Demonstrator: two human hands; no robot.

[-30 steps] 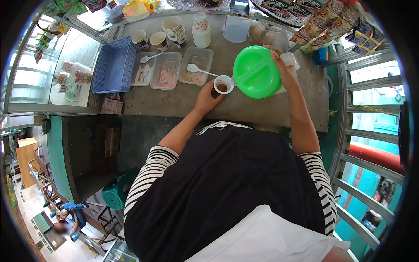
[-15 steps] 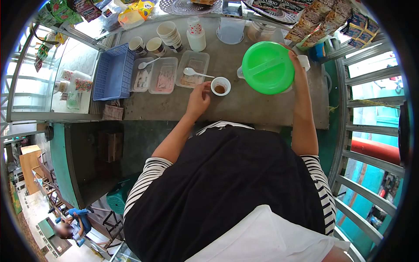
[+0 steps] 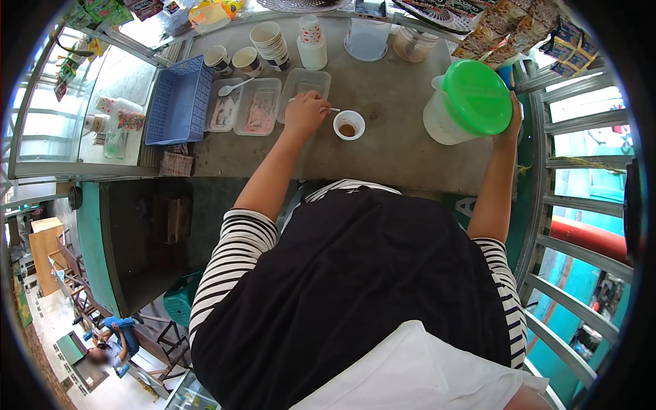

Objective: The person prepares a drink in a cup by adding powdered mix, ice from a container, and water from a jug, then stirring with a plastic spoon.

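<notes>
My left hand (image 3: pixel 306 113) is over the front of the right-hand clear plastic tub (image 3: pixel 305 80), its fingers closed on a white spoon (image 3: pixel 333 109) whose handle sticks out to the right. Just right of it stands a small white cup (image 3: pixel 349 126) with brown powder at the bottom. My right hand (image 3: pixel 509 123) grips the far right side of a translucent pitcher (image 3: pixel 441 121) with a bright green lid (image 3: pixel 478 96); its fingers are partly hidden behind the lid. The pitcher appears to rest on the counter.
Two more tubs, one with pink contents (image 3: pixel 260 113) and one with a spoon (image 3: pixel 227 89), sit to the left beside a blue basket (image 3: pixel 176 102). Stacked paper cups (image 3: pixel 270 44), a white bottle (image 3: pixel 312 53) and a jar (image 3: pixel 415 44) line the back. Sachets (image 3: pixel 502 31) hang at right.
The pitcher has moved right and sits lower, with my right hand still on it. My left hand has left the cup's side and gone up-left onto the spoon at the tub.
</notes>
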